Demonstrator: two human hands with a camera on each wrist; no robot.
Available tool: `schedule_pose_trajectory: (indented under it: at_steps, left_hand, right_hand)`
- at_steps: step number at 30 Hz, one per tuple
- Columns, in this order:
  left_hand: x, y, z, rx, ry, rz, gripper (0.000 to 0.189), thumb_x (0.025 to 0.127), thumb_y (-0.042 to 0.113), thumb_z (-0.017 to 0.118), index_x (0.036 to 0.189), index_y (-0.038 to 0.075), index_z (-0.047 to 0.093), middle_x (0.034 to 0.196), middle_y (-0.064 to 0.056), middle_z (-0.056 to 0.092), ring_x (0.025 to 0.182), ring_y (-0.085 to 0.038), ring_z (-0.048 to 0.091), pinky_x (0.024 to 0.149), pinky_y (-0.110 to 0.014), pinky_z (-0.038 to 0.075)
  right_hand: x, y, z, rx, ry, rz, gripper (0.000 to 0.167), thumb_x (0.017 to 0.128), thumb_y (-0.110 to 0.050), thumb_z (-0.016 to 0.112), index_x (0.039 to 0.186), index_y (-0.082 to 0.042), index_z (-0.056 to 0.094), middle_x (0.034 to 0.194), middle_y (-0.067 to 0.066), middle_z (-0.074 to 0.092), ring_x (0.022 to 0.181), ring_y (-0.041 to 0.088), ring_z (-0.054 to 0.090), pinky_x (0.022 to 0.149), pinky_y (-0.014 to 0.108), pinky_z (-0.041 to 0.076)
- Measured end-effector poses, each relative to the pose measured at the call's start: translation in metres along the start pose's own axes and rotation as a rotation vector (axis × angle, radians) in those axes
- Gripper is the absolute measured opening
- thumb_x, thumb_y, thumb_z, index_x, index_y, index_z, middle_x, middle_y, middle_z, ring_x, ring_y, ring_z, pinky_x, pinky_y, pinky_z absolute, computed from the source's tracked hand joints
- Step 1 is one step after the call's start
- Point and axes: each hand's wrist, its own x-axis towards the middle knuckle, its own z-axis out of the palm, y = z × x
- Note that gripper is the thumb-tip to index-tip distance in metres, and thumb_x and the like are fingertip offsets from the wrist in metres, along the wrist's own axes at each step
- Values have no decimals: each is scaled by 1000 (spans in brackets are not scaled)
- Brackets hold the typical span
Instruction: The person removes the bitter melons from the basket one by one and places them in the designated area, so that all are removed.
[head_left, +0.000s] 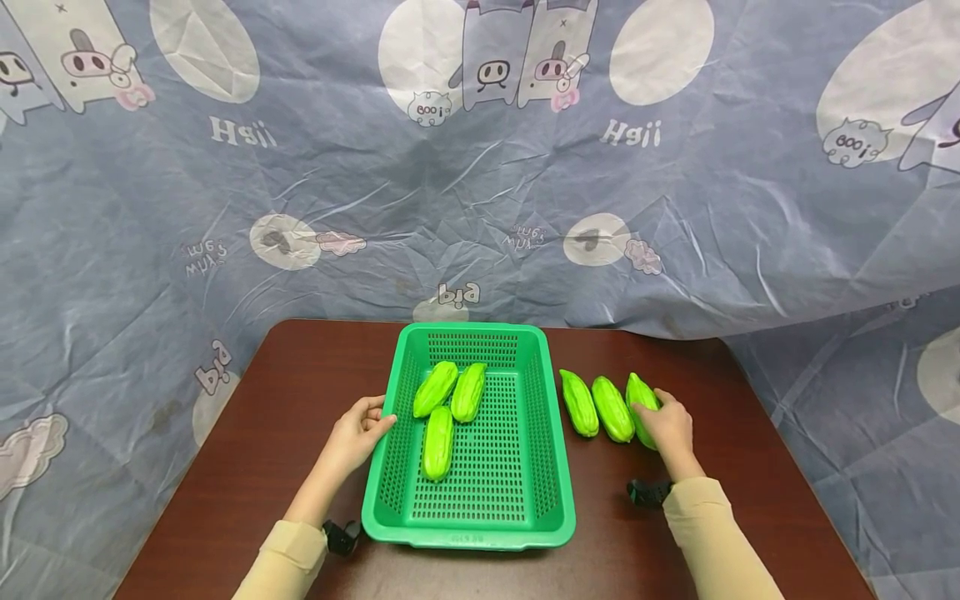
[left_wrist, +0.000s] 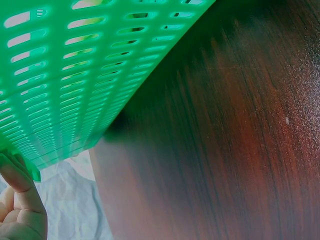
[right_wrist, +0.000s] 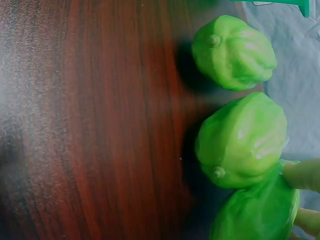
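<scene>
A green slotted plastic basket (head_left: 468, 537) stands in the middle of the table in the head view. My left hand (head_left: 362, 432) holds its left rim, with fingers curled at the edge (left_wrist: 22, 192) in the left wrist view. Three light-green ridged bitter melons lie inside, one (head_left: 438, 443) nearer me than the other two. To the right of the basket, my right hand (head_left: 670, 427) grips the rightmost bitter melon (head_left: 637, 393) of a row of three. In the right wrist view that melon (right_wrist: 257, 212) is partly cut off, with fingertips against it.
Two more bitter melons, a left one (head_left: 580, 404) and a middle one (head_left: 612, 410), lie between the basket and my right hand. The dark brown table (head_left: 247, 467) ends at a hanging blue-grey printed cloth (head_left: 480, 208) behind it.
</scene>
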Motion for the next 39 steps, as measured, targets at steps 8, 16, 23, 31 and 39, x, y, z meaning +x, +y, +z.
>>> schedule_pose_trajectory:
  at_steps: [8,16,23,31,39]
  left_hand:
    - [1,0,0,6,-7,8,50,99,21,62,141,-1,47,115,-15,62,88,-15,58,72,-27,48]
    - [1,3,0,22,-9,13,51,98,21,63,141,-1,48,115,-16,62,89,-17,60,72,-27,49]
    - [1,3,-1,22,-2,16,52,97,22,64,141,-2,49,113,-16,64,88,-16,61,71,-27,49]
    - [0,2,0,28,-4,19,52,97,22,65,140,-2,49,114,-16,64,88,-17,61,70,-27,50]
    - [0,1,-1,20,-6,1,51,98,21,64,141,-1,48,115,-15,62,90,-17,60,73,-27,49]
  right_hand:
    - [0,4,3,-11,-23,-8,64,96,-26,55,146,10,36,146,36,37,130,55,36,108,60,33]
    - [-4,11,7,-37,-31,-34,64,97,-26,54,146,11,35,145,37,37,129,56,38,107,60,34]
    - [-6,9,9,-25,-19,-33,64,96,-26,56,146,10,35,145,36,38,129,55,39,107,60,34]
    - [-7,8,7,21,15,-65,61,97,-26,54,144,10,38,143,35,41,131,51,39,109,59,33]
    - [-10,-3,-2,56,51,-104,57,98,-24,54,143,9,41,138,34,45,128,49,42,106,59,35]
